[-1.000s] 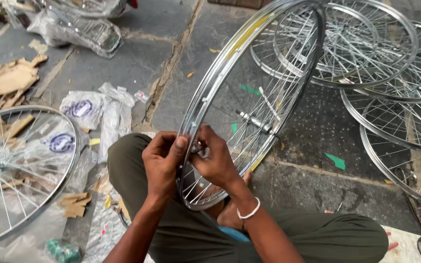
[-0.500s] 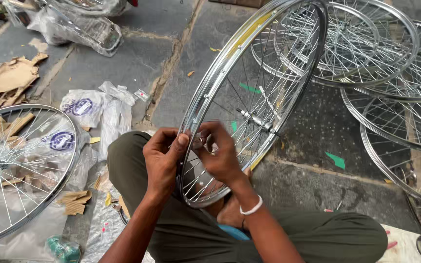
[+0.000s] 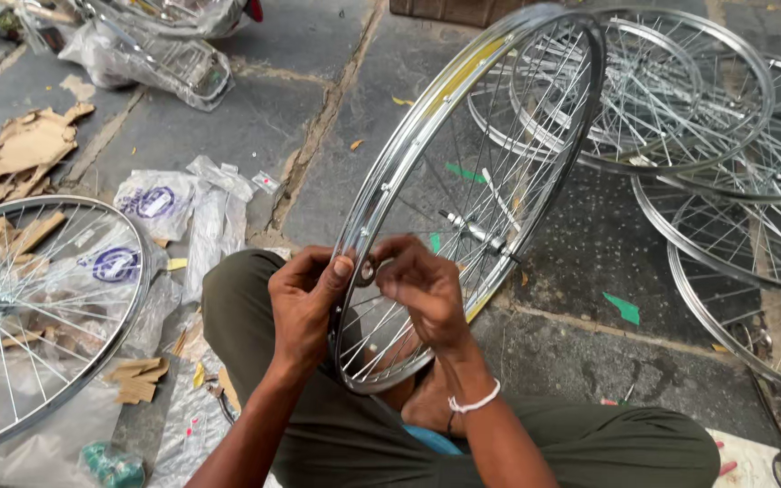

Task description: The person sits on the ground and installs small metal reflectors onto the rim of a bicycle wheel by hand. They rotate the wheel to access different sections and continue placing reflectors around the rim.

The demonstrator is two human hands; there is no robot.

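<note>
Both hands, the left hand and the right hand, are closed tightly on the rim of the upright bicycle wheel, standing on the stone floor.

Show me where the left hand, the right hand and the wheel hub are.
left hand (image 3: 305, 303), head view, on its back.
right hand (image 3: 422, 289), head view, on its back.
wheel hub (image 3: 474, 230), head view, on its axle.

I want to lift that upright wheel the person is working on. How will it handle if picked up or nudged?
The wheel is probably light for its size: a thin rim and fine spokes. Standing on edge, steadied by the left hand and right hand, it would likely roll or tip if released. The shiny rim may be slippery.
</note>
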